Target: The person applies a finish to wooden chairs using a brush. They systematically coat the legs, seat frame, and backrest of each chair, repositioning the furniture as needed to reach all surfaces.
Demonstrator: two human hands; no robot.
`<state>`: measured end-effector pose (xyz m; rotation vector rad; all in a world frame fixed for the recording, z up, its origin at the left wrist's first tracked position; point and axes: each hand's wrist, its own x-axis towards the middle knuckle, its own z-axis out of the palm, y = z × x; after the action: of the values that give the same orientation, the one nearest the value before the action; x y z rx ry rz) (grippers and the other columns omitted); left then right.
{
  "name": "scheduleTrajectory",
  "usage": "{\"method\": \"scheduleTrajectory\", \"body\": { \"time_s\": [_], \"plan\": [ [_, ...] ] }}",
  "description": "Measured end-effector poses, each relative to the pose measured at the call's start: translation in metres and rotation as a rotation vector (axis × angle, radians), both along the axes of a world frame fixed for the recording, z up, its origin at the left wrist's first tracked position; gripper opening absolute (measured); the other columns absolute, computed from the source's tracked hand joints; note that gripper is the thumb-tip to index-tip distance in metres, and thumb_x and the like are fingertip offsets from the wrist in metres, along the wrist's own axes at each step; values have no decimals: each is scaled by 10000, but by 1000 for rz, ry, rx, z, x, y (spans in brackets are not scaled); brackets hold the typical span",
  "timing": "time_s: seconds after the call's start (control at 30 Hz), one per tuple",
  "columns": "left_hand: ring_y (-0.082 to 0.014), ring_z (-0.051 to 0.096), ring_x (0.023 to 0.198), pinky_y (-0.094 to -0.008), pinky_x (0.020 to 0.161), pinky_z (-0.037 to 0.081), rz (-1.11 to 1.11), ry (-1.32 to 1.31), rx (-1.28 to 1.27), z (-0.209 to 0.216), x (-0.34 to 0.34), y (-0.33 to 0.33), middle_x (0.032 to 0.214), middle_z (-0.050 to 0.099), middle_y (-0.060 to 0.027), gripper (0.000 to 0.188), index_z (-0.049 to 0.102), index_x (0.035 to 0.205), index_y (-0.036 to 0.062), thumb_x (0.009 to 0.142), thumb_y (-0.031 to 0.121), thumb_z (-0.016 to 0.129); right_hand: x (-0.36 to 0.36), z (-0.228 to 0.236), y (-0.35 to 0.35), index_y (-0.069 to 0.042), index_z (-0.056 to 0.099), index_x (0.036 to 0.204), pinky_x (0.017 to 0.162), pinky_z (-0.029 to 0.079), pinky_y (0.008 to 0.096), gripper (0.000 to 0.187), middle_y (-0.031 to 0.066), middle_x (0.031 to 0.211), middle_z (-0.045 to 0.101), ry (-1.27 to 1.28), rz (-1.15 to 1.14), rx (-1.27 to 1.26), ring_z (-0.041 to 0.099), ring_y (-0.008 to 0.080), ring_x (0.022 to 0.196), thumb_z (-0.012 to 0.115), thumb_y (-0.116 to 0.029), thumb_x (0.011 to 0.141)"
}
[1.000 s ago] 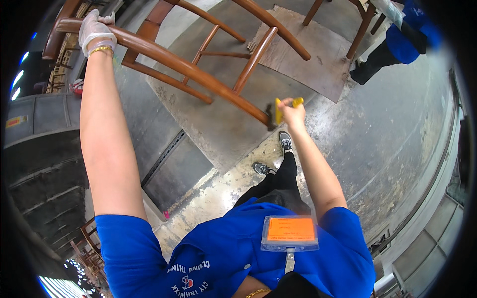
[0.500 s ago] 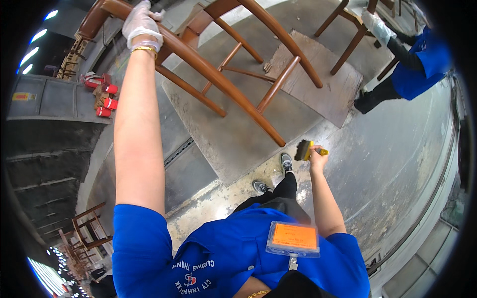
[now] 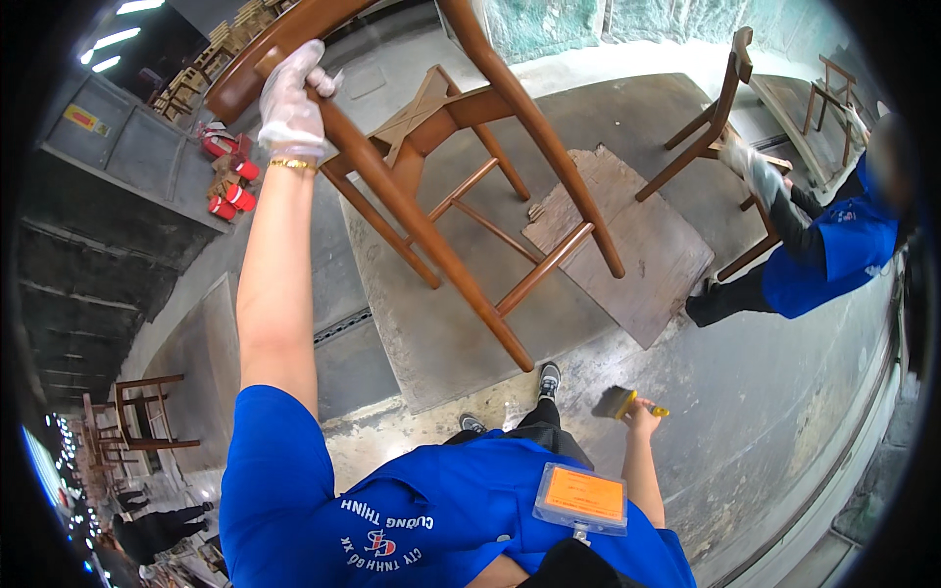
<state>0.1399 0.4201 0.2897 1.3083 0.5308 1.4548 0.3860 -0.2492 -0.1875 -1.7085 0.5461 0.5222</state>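
Note:
My left hand (image 3: 294, 98), in a thin whitish glove, reaches far out with its fingers closed round the upper frame of a brown wooden chair (image 3: 397, 201). The chair has no seat pad; crossed braces show inside its frame. Whether its legs touch the floor I cannot tell. Low at my right side, my bare right hand (image 3: 642, 417) grips a wide brush (image 3: 618, 402) with a yellow handle and dark bristles. The brush is apart from the chair.
A co-worker (image 3: 818, 250) in a blue shirt handles another wooden chair (image 3: 720, 127) at the right. A worn board (image 3: 627, 255) lies on the floor beyond my feet. Red containers (image 3: 230, 201) stand at the left, and more chairs (image 3: 147, 412) at the lower left.
The view has tilted up, showing more of the far wall. The brush has dropped lower beside me, still in my right hand. My left hand keeps its grip on the chair.

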Motion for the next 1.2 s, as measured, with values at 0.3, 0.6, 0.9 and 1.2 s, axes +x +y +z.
{"method": "scheduleTrajectory", "body": {
  "time_s": [0.3,0.6,0.9,1.2],
  "plan": [
    [-183,539,643,-352,728,523,381,-11,-41,7,12,-90,681,553,-40,185,733,954,-40,919,141,732,142,-6,-34,-104,696,896,598,600,388,86,42,871,694,-87,189,-204,686,174,756,750,-39,881],
    [-154,678,809,-302,778,543,515,535,366,-68,106,-157,958,750,-26,257,774,1194,72,1012,200,644,194,-22,-18,-118,684,920,507,523,335,135,7,774,662,-166,256,-234,641,154,612,775,-37,860],
    [-210,697,863,-337,742,565,19,25,-60,-71,211,-188,1029,729,-83,378,675,1095,10,895,288,834,179,-15,40,-93,733,858,555,540,314,89,23,791,682,-233,521,-206,628,125,647,783,-21,864],
    [-346,643,1185,-560,1113,415,976,1352,442,-147,-33,-250,1223,709,-138,576,680,1199,77,747,355,902,129,-12,79,-77,702,892,628,608,343,117,32,881,687,-291,715,-97,666,145,757,698,40,892]
  ]
}}
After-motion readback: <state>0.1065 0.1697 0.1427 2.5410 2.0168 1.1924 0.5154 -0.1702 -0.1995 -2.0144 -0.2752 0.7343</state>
